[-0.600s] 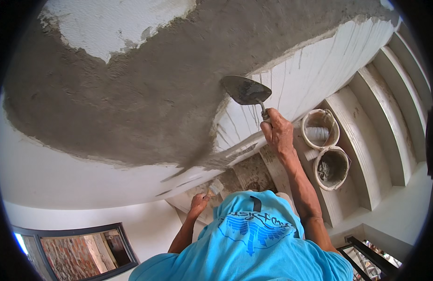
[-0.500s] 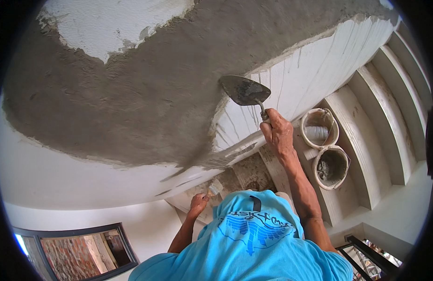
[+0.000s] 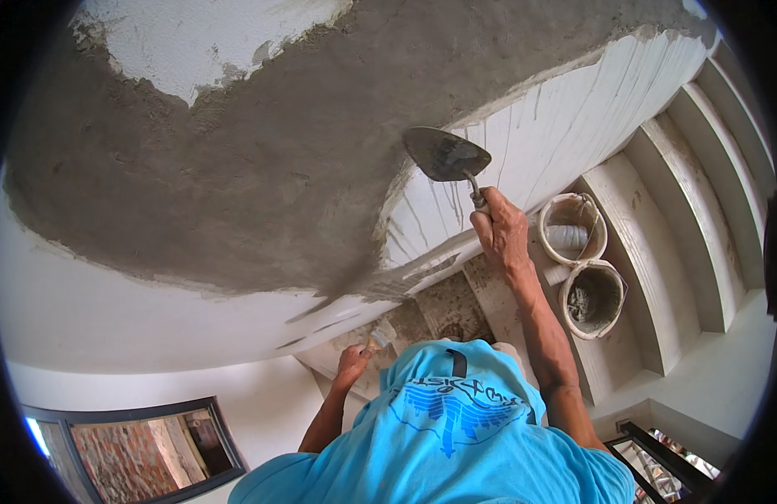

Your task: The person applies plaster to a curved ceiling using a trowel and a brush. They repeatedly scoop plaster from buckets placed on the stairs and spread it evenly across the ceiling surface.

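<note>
Pale stairs (image 3: pixel 653 239) run along the right side, their treads smudged with grey. At lower left, a dark-framed window (image 3: pixel 228 437) sits in a white wall (image 3: pixel 267 395), rough reddish bricks (image 3: pixel 124 458) showing through it. A black railing (image 3: pixel 667 456) crosses the lower right.

The scene is viewed from the wearer's head, through the left of two fisheye cameras, with the lens tipped downward. The shirt (image 3: pixel 447 428) is seen from close above at the lower edge; the left hand (image 3: pixel 352 364) and right hand (image 3: pixel 504 228) are taken in farther off. The wall (image 3: pixel 237 185), above, and stairs (image 3: pixel 628 218), rightward, are curved toward the dark rim.
</note>
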`<state>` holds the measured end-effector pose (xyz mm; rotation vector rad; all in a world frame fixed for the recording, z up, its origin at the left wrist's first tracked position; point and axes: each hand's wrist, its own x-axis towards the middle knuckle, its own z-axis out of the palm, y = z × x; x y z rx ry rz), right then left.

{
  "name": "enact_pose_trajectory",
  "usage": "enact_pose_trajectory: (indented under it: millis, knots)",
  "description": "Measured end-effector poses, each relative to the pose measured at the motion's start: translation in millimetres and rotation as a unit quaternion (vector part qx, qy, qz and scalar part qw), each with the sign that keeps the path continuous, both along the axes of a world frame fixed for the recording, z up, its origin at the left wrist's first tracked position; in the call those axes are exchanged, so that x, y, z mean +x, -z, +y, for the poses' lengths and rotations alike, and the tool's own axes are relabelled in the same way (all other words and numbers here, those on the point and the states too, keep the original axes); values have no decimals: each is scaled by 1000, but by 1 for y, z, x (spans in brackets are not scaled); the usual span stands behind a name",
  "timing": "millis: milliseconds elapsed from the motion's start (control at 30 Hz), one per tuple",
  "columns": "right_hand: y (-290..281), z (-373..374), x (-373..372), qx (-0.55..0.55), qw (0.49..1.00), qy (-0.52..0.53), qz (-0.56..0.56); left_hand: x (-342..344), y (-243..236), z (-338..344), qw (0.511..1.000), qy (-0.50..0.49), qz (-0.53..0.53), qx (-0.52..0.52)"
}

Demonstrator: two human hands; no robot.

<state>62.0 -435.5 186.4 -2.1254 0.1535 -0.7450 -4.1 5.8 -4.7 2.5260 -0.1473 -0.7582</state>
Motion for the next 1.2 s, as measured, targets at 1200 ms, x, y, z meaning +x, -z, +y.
enact_pose_trajectory:
  millis: [1200]
  knots:
    - [94, 6, -124, 105, 958, -77, 255, 10, -136, -106, 966, -99, 1, -239]
